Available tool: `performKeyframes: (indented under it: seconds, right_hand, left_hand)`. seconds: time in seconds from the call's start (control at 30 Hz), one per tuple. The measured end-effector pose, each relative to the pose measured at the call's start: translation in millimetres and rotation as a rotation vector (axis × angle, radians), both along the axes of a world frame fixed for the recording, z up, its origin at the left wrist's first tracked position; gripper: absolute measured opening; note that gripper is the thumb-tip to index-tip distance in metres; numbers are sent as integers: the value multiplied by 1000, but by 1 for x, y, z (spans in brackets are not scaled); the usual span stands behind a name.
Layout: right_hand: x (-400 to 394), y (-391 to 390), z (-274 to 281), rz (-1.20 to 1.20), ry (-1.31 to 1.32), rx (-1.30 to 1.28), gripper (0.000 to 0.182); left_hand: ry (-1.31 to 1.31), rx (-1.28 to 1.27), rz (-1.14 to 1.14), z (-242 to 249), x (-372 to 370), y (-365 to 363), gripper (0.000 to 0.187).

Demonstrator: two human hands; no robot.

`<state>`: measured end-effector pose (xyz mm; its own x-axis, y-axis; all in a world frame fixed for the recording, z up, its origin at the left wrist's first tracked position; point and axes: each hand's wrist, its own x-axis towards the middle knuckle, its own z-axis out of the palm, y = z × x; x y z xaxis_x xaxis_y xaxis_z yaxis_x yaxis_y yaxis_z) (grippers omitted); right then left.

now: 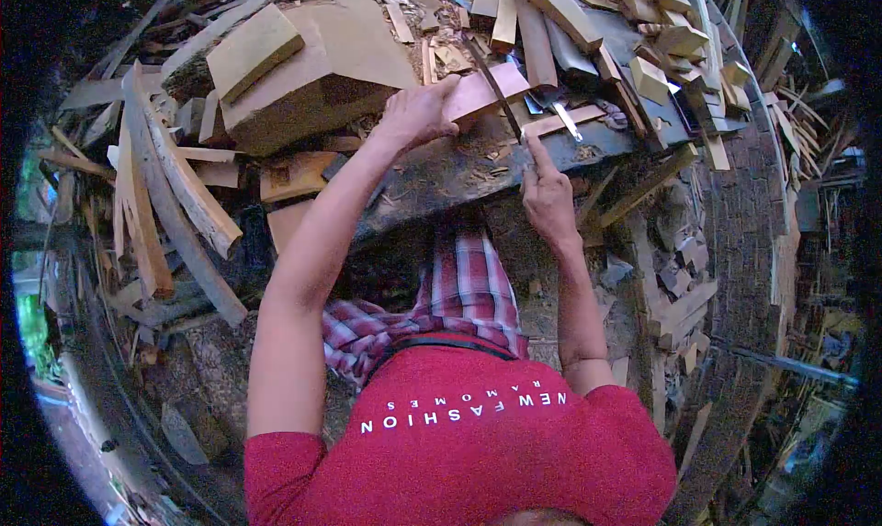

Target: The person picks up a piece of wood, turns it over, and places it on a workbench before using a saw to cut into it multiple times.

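Note:
My left hand (418, 117) is closed on the near left end of a pale pinkish wood block (482, 97), thumb and fingers against its sides. The block rests on a dark workbench (427, 195). Across the block's right part runs a long, narrow dark blade (494, 80), slanting from far left to near right. At its near end is my right hand (548, 195), closed, with the index finger stretched along toward the blade. The grip inside the right palm is hidden. Just right of it on the bench lies a shiny metal tool (565, 120).
A big rough log (322, 67) carries a squared wood block (255, 53) at the left. Long curved offcuts (179, 168) lean beside it. Stacked planks (556, 11) and small cut blocks (675, 39) crowd the far right. Wood chips (450, 53) lie beyond the block.

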<state>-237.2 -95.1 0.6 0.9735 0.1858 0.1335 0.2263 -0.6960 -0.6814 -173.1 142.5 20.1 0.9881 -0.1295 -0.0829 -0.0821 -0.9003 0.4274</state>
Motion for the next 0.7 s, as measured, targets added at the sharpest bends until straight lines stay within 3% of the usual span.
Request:
performKeyframes:
  seconds: [0.23, 0.47, 0.63, 0.7]
  right_hand:
    - [7, 2, -1, 65, -103, -39, 53]
    - [0, 5, 8, 86, -113, -29, 54]
    - [10, 14, 18, 51, 36, -129, 52]
    - [19, 18, 8, 73, -40, -98, 49]
  left_hand:
    - [-25, -15, -27, -5, 3, 2, 63]
    - [-39, -24, 2, -8, 3, 1, 60]
    - [-20, -27, 15, -4, 2, 1, 60]
    - [-14, -42, -15, 1, 0, 1, 64]
